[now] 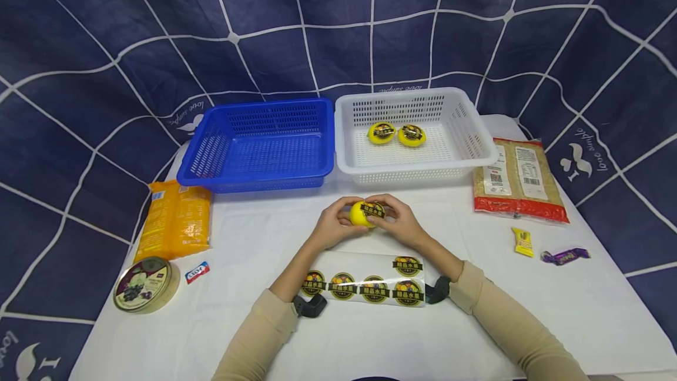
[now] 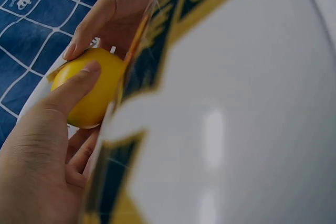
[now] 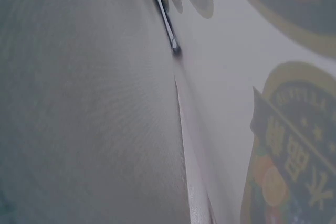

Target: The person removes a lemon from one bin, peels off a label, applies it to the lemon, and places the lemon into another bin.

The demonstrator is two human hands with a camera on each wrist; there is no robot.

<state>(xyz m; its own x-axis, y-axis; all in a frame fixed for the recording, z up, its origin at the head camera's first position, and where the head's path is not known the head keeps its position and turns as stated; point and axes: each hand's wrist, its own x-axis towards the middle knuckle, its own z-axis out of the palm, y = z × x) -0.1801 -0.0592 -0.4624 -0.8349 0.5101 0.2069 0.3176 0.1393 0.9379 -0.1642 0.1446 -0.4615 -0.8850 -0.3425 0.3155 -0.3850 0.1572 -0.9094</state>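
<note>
Near the sticker sheet (image 1: 365, 284), both hands' fingers (image 1: 338, 207) grasp a smooth yellow ball (image 1: 361, 214) bearing a black-and-gold label (image 1: 373, 210).

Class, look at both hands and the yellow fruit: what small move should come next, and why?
Probably press the sticker's edges flat. Both hands, left and right, hold the yellow fruit with a sticker already on top; two labelled fruits lie in the white basket.
</note>
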